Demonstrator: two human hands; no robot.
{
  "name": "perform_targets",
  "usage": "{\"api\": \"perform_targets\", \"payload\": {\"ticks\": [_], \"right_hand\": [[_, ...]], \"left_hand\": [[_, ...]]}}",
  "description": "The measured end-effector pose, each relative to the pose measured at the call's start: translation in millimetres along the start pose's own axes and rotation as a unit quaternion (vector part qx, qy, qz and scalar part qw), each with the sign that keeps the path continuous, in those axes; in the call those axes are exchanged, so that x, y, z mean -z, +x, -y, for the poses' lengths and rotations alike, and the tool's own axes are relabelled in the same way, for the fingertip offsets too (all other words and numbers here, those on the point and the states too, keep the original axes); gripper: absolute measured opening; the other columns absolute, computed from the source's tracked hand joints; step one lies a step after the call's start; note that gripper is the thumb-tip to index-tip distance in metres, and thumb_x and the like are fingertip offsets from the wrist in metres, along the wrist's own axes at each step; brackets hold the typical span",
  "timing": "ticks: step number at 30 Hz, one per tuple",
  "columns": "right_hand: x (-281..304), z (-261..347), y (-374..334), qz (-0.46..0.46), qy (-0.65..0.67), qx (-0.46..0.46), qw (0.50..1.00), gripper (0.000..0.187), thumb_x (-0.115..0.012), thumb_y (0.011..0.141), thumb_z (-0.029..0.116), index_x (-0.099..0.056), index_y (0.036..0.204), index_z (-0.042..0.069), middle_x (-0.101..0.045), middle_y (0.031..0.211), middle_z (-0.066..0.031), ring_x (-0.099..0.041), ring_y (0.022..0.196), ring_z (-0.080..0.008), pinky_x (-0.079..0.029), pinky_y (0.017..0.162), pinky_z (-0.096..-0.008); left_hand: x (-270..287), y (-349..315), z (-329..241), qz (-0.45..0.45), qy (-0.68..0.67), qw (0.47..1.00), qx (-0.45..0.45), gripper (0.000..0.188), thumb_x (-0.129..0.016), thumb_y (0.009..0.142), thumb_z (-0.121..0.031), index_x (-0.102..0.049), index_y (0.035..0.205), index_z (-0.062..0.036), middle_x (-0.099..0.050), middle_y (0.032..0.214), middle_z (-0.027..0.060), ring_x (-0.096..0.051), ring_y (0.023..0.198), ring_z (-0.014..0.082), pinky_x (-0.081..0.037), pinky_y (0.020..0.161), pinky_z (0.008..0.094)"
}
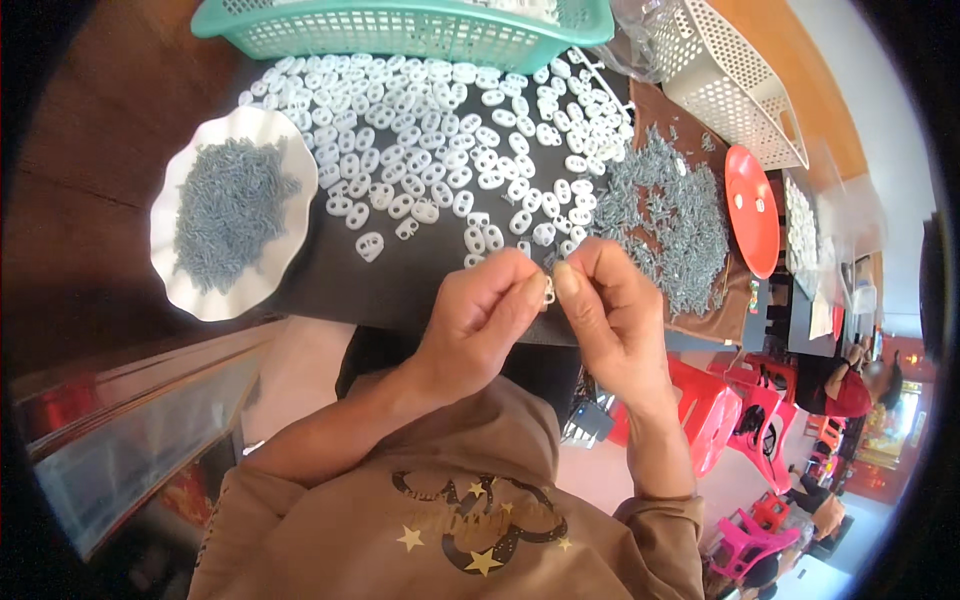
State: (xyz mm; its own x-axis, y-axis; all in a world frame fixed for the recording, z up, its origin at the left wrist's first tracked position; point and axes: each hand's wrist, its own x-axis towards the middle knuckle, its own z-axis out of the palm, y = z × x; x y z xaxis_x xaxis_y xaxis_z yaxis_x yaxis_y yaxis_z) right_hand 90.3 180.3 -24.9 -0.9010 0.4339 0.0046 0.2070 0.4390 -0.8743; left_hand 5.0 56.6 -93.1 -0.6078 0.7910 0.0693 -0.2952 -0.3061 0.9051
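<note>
From my station I see the left hand (480, 312) and right hand (618, 312) pinching a small whitish piece (548, 291) between them at the bench's (345, 290) near edge.

small off-white plastic piece (548, 291) | openings visible | partly covered | between both hands (478, 312)

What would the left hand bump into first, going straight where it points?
Probably the right hand, just past the small pale piece between it and the left hand; exact depth is unclear.
</note>
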Motion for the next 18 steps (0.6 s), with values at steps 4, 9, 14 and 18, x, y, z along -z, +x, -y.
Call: {"api": "perform_targets", "payload": {"ticks": [4,9,14,18], "right_hand": [[-4,-11,1,0.007,-0.039,0.120,0.992,0.009,-0.056,0.092,0.002,-0.053,0.085,-0.001,-0.050,0.069,-0.0106,-0.051,0.057,-0.0236,-0.040,0.053,-0.0329],[-20,-17,-1,-0.078,-0.018,0.153,0.985,0.011,-0.055,0.094,0.004,-0.053,0.085,-0.001,-0.049,0.069,-0.0086,-0.048,0.056,-0.0197,-0.040,0.052,-0.0318],[-3,-21,-1,0.007,0.153,0.001,0.988,0.015,-0.055,0.098,0.012,-0.056,0.089,-0.001,-0.050,0.070,0.0012,-0.040,0.063,-0.0053,-0.037,0.054,-0.0241],[4,-22,0,0.020,0.137,-0.001,0.990,0.014,-0.056,0.097,0.013,-0.058,0.092,-0.001,-0.051,0.072,0.0003,-0.042,0.064,-0.0059,-0.038,0.055,-0.0238]], "left_hand": [[-2,-4,4,-0.013,0.019,1.000,0.002,0.018,-0.051,0.098,-0.014,-0.052,0.085,-0.0013,-0.045,0.066,-0.0037,-0.036,0.061,0.0031,-0.033,0.052,0.0224],[-3,-1,3,-0.012,0.017,1.000,-0.002,0.018,-0.049,0.099,-0.014,-0.052,0.086,-0.0017,-0.044,0.065,-0.0040,-0.036,0.060,0.0032,-0.032,0.052,0.0222],[2,0,4,0.009,-0.024,1.000,-0.011,0.021,-0.050,0.100,-0.017,-0.052,0.086,-0.0023,-0.043,0.066,-0.0055,-0.035,0.060,0.0023,-0.031,0.052,0.0206],[3,0,6,0.010,-0.040,0.999,0.016,0.023,-0.050,0.101,-0.020,-0.052,0.086,-0.0026,-0.044,0.068,-0.0057,-0.035,0.062,0.0024,-0.030,0.054,0.0202]]}}
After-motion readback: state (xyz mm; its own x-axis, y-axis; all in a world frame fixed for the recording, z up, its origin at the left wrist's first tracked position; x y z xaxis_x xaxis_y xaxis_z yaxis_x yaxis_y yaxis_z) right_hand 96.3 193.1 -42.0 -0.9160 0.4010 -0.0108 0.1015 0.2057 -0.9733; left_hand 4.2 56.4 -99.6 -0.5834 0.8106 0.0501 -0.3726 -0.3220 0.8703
